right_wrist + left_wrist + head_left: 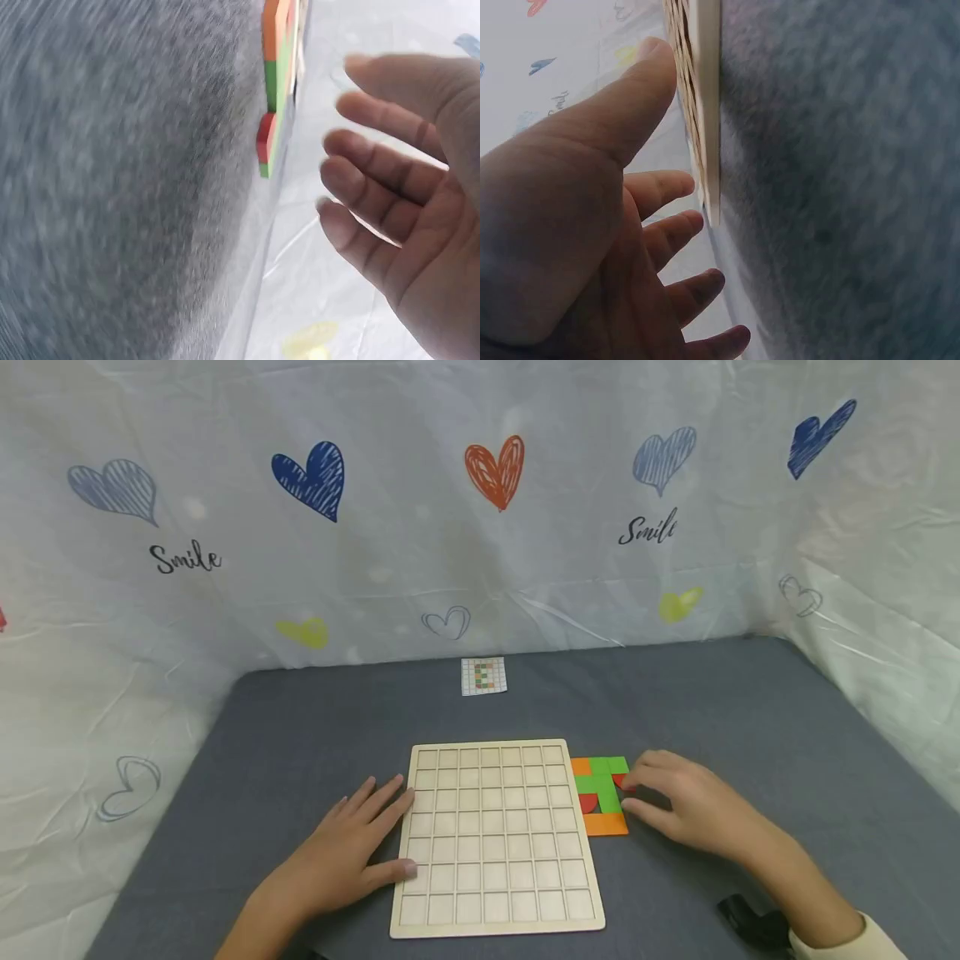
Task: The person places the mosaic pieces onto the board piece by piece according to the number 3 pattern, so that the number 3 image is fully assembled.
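A pale wooden grid board [495, 835] lies flat in the middle of the head view. My left hand [337, 860] is at its left edge, fingers spread, with the thumb and fingertips on the rim. Against the board's right side sits a flat group of coloured pieces: green pieces [608, 789], an orange bar [606, 824], an orange square [581, 766] and a half-round red piece [589, 803]. Just right of them is my right hand [690, 802], fingers loosely bent and apart, holding nothing in the right wrist view [405, 165]. A second red piece [619, 781] shows partly by its fingertips.
A small printed pattern card [483, 677] lies toward the back of the dark grey tabletop [360, 710]. A black object [753, 922] is by the right wrist. White sheeting [405, 552] with printed hearts hangs behind and at the sides.
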`<state>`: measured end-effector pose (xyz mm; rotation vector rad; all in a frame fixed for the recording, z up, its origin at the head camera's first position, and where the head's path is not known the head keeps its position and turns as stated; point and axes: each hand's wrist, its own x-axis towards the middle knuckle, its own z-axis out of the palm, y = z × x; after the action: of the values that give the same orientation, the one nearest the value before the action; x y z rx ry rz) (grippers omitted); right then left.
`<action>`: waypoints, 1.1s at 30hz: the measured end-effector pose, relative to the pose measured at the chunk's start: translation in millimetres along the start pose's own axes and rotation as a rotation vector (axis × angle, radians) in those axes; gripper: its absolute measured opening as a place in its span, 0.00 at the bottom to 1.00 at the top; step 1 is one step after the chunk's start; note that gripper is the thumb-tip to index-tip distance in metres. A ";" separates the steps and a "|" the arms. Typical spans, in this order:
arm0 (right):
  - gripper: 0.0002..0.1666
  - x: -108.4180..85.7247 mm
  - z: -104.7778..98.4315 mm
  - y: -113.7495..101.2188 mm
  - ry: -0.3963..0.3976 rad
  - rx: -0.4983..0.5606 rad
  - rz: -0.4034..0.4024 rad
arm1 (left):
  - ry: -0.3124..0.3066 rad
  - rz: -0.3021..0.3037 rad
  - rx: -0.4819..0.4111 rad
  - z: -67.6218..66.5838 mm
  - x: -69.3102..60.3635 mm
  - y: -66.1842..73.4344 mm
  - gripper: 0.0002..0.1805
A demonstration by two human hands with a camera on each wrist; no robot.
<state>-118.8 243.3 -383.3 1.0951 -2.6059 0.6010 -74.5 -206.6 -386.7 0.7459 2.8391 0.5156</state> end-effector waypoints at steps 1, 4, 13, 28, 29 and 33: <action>0.13 -0.1 0.6 -1.2 -0.011 0.015 -0.007 | -0.009 0.000 -0.013 0.2 0.4 0.9 0.48; 0.12 -0.2 2.1 -4.9 -0.056 0.053 -0.012 | -0.035 -0.015 -0.041 1.2 1.4 2.8 0.51; 0.12 -0.8 5.0 -10.8 -0.208 0.078 0.060 | -0.041 -0.025 -0.058 3.9 2.2 3.2 0.65; 0.12 0.2 9.2 -11.1 -0.256 0.083 0.076 | -0.077 -0.056 -0.088 2.8 3.7 4.7 0.67; 0.12 0.5 8.9 -11.1 -0.258 0.082 0.076 | -0.078 -0.057 -0.090 2.5 3.8 4.7 0.67; 0.13 1.1 6.4 -11.3 -0.261 0.088 0.077 | -0.081 -0.059 -0.089 2.3 5.1 4.6 0.67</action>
<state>-111.9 232.5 -385.4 1.1752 -2.8806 0.6336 -76.3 -199.6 -387.4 0.6502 2.7348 0.5849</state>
